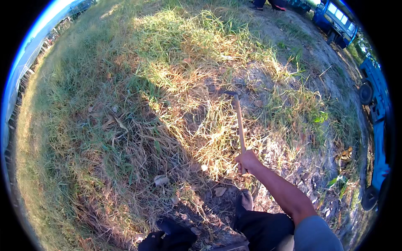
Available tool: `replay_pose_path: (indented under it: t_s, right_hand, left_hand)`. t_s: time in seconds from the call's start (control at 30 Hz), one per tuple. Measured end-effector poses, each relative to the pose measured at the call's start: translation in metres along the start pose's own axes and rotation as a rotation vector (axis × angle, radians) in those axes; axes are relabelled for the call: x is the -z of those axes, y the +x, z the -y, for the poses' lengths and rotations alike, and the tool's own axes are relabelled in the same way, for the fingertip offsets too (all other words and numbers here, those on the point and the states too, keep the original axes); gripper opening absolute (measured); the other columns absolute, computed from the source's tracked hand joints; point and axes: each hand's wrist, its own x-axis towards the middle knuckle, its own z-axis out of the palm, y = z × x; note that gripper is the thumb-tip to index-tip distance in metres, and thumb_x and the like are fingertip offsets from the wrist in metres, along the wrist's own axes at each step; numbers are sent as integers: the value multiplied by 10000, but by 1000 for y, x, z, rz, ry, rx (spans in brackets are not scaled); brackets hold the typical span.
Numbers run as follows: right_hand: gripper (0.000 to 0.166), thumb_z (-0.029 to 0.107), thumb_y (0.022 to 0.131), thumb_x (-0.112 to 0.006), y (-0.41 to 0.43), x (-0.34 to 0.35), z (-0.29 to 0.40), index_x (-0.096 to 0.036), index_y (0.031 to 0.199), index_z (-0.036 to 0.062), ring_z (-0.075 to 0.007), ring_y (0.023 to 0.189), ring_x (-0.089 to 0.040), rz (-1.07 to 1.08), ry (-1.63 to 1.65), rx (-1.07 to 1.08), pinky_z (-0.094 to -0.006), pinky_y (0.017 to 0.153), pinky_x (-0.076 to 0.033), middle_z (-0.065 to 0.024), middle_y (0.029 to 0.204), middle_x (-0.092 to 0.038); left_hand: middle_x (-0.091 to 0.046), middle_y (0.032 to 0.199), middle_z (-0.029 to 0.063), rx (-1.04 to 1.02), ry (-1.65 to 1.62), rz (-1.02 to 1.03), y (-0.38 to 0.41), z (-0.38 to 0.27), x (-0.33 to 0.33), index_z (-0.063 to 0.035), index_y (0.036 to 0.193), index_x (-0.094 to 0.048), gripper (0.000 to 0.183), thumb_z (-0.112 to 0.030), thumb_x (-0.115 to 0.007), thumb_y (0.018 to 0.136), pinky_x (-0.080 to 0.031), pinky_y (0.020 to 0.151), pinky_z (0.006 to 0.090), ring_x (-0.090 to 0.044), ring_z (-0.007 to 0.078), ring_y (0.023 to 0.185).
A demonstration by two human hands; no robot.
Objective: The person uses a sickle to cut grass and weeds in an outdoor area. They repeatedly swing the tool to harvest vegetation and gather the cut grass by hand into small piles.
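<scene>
My right hand (249, 162) is closed around the lower end of the wooden handle of a sickle-like tool (240, 125). Its short, curved, dark metal blade (231, 93) points left, low over the cut grass and bare soil. Dry, straw-coloured grass (216, 138) lies in sunlight just left of the handle. Near the bottom edge, a dark shape (151, 241) beside my left leg may be my left hand in a dark glove; it is too dark to make out its fingers.
My shoes stand on the soil, the right one (244, 200) below my right hand. Longer green grass (94, 84) spreads to the left. A blue vehicle (337, 20) and a blue trailer-like vehicle (378, 125) stand along the right. Another person's legs (267, 4) show at the top.
</scene>
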Motion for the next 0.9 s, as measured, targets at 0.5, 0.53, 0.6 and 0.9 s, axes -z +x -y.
replay_pose_path:
  t_s: [0.5,0.53,0.6,0.9]
  right_hand:
    - [320,256,734,-701,-120,104,-145,-538,895,31,-290,746,-640,241,-811,103,-403,665,-484,-153,788,-626]
    - [307,257,744,-700,-129,122,-175,-542,895,42,-312,800,-628,170,-857,64,-411,703,-475,-174,852,-633]
    - [268,283,813,-689,-164,153,-231,-584,908,55,-238,738,-629,-9,-473,-157,-377,666,-479,-123,818,-648]
    - [369,340,814,-677,-203,169,-278,-613,987,21,-252,747,-644,-172,-276,-13,-376,677,-497,-144,806,-660]
  left_hand:
    - [-663,925,111,-154,70,-83,5,2,-7,-96,1089,-641,271,-194,-674,838,-539,689,395,-679,265,768]
    - [-661,930,111,-146,78,-77,4,-2,-6,-102,1095,-640,275,-196,-672,839,-538,693,399,-678,269,771]
    - [-662,933,113,-134,83,-66,3,0,-10,-102,1099,-642,274,-195,-665,842,-536,700,403,-677,277,778]
    - [-667,930,133,-177,96,-107,6,-14,-17,-50,1083,-656,259,-172,-636,856,-540,713,408,-675,291,798]
